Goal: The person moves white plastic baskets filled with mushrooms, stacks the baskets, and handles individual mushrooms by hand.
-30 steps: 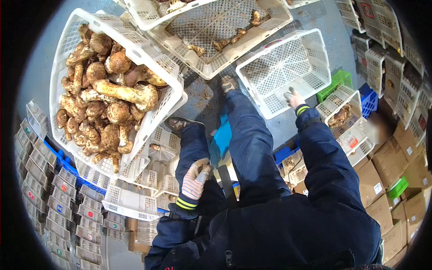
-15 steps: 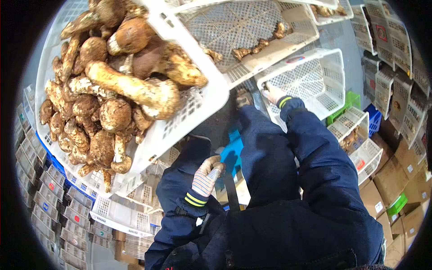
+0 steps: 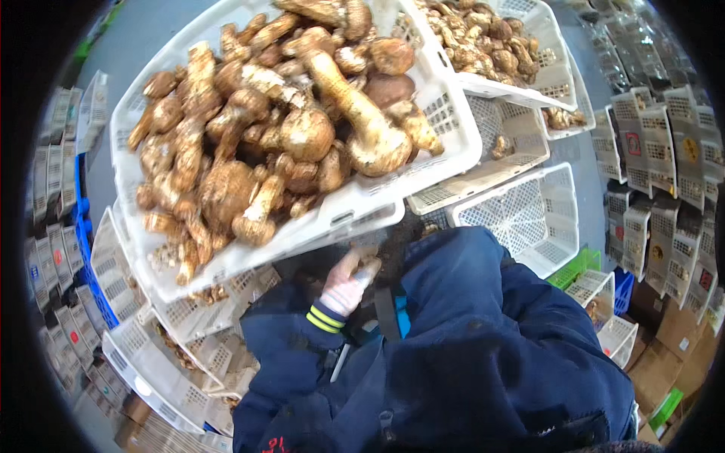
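My left hand [image 3: 349, 282], in a pale striped work glove, hangs low between my legs, below the front edge of a big white crate [image 3: 343, 219]. Its thumb and fingers look apart, and I make out nothing held, though the fingertips blur into the dark behind. That crate is heaped with brown, dirt-speckled mushrooms [image 3: 302, 136] with thick pale stems. My right hand is hidden behind my dark blue sleeve and raised knee. Just beyond that knee stands a white latticed crate [image 3: 555, 257] with no mushrooms visible in it.
A smaller crate of mushrooms [image 3: 498, 45] stands at the far right, above a stained crate [image 3: 521, 155] holding a few pieces. More white crates [image 3: 143, 355] lie at the left. Stacked baskets [image 3: 649, 151] and cardboard boxes [image 3: 680, 325] line the right side.
The view has shifted, bringing the far mushroom crate into sight. My right hand has left the rim of the white crate and is now hidden. My left hand's fingers have loosened.
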Demonstrator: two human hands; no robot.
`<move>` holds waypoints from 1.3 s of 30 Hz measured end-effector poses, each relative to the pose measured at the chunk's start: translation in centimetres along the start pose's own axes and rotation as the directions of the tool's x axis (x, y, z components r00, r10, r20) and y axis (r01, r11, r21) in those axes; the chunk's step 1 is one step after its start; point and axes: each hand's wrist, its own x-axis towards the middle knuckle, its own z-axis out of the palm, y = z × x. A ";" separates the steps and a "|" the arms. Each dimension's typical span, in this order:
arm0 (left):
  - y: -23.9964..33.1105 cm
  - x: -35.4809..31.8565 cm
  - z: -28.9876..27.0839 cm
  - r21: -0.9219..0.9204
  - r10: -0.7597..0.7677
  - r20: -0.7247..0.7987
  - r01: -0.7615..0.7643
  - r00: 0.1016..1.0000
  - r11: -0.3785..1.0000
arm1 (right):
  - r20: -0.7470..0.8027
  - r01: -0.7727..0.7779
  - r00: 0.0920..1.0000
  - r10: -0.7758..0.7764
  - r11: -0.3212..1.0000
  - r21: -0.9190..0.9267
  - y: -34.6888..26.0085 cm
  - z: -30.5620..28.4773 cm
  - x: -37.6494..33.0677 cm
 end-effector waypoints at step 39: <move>6.7 -13.8 -9.1 -0.609 0.055 -0.676 -0.599 0.735 0.520 | -0.770 0.505 0.603 -0.208 0.847 0.167 -26.7 -22.4 -12.9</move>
